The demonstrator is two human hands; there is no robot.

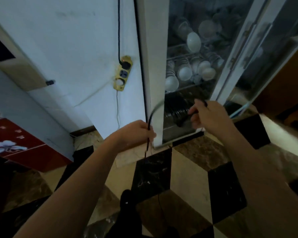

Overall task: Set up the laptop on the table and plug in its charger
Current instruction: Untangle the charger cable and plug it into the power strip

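Note:
A black charger cable [153, 112] arcs between both hands in front of a glass-door cabinet. My left hand [138, 133] is closed around the cable low down, and the cable hangs from it toward the floor. My right hand [206, 115] grips the cable's other end, with a dark plug tip sticking out above the fingers; motion blur hides its shape. A yellow power strip [122, 73] is fixed upright on the white wall, above and left of my left hand. Its top socket holds a black plug, and the lower sockets show no plug. No laptop is in view.
A white cabinet [155, 66] with glass doors holds stacked white bowls [185, 73] and stands right of the strip. A red cabinet with a flower print [15, 145] is at the left. The floor has black and beige tiles [184, 182]. A thin white wire [117, 109] drops from the strip.

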